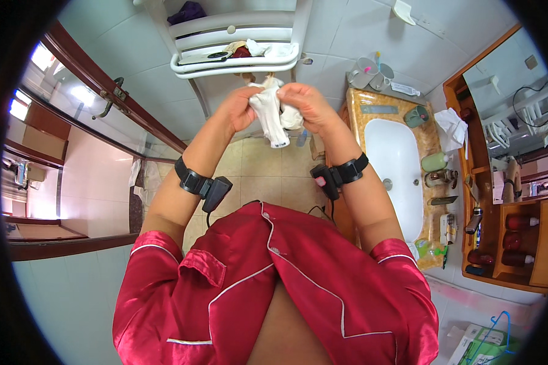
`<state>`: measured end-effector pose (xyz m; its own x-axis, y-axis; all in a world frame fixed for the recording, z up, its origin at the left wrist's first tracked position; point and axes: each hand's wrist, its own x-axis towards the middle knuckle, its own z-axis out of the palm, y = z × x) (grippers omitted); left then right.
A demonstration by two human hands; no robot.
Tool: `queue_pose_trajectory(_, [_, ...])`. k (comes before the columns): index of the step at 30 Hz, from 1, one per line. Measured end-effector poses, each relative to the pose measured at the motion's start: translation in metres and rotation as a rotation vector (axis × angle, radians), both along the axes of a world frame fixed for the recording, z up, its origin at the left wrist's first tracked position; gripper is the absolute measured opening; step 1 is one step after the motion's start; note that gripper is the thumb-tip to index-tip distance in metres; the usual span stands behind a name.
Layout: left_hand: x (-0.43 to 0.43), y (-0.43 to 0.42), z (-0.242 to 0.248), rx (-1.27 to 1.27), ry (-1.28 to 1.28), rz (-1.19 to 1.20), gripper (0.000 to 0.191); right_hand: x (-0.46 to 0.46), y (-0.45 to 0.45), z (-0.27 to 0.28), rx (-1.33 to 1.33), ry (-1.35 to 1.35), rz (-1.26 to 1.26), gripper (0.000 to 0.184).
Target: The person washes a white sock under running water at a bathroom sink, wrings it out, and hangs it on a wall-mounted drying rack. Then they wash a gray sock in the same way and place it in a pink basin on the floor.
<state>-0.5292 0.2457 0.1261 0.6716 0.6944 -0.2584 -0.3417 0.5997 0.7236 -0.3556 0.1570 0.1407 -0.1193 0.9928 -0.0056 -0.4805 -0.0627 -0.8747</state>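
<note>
Both my hands are raised in front of me below a white wall rack [235, 68]. My left hand [239, 109] pinches the upper edge of a white sock [270, 116], which hangs down with dark marks at its lower end. My right hand [309, 106] grips the same white bundle from the other side, with a bunched white piece [291, 117] under its fingers. Whether this bunched part is a second sock, I cannot tell. On the rack's lower shelf lie several crumpled cloths [255, 48], white, beige and dark red, beside a flat white and black object [205, 57].
To the right, a white washbasin [395, 178] is set in a brown stone counter with cups [363, 73], a green bottle [434, 161] and a tap [440, 178]. A mirror cabinet [479, 182] juts out beyond it. At left stands a brown-framed door [150, 125] with a handle.
</note>
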Motion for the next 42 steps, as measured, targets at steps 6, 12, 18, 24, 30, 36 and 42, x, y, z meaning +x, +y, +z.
queue_pose_trajectory(6, [-0.026, 0.001, -0.009, 1.226, 1.113, 0.223, 0.048, 0.042, -0.004, 0.015, 0.125, 0.561, 0.186, 0.037])
queue_pose_trajectory(12, [-0.021, -0.024, 0.014, 1.371, 0.925, 0.026, 0.057, 0.047, 0.003, 0.023, 0.039, 0.549, 0.191, 0.033])
queue_pose_trajectory(18, [0.011, -0.044, 0.042, 1.260, 0.538, 0.212, 0.035, 0.025, 0.013, 0.039, 0.065, 0.428, 0.072, 0.033])
queue_pose_trajectory(24, [0.018, -0.021, 0.040, 0.532, 0.037, 0.103, 0.023, 0.021, 0.000, 0.064, 0.206, -0.152, -0.060, 0.036])
queue_pose_trajectory(30, [0.015, -0.009, 0.033, 0.455, 0.101, 0.053, 0.030, 0.011, 0.008, 0.056, 0.339, -0.488, -0.346, 0.026])
queue_pose_trajectory(36, [0.009, -0.005, 0.042, 0.492, 0.102, 0.080, 0.035, 0.004, 0.018, 0.043, 0.172, 0.209, -0.335, 0.029])
queue_pose_trajectory(42, [0.009, -0.002, 0.044, 0.435, -0.105, -0.057, 0.027, -0.005, 0.025, 0.044, 0.149, 0.170, -0.167, 0.026])
